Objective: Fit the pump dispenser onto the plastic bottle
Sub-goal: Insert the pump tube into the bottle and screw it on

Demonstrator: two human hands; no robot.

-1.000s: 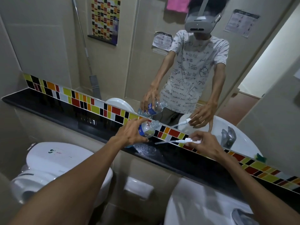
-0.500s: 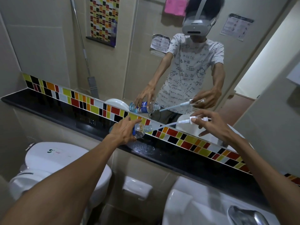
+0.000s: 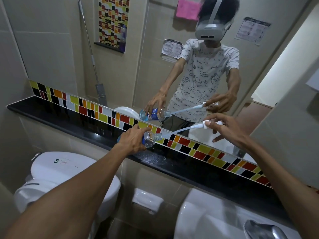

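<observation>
Head view showed the left hand (image 3: 133, 141) at centre frame, its grip closed round the plastic bottle (image 3: 151, 138), which lay nearly sideways just above the black bench (image 3: 69, 120), neck pointing right. Right of centre, the right hand (image 3: 222, 129) pinched the white pump dispenser (image 3: 203, 125), other fingers spread; its tube (image 3: 176, 131) slanted down into the bottle's mouth. Behind stood a mirror (image 3: 172, 75) over a coloured tile strip (image 3: 198, 147). Lower left sat a toilet cistern (image 3: 65, 169); lower right, a washbasin (image 3: 215, 219) with a tap (image 3: 262, 228).
</observation>
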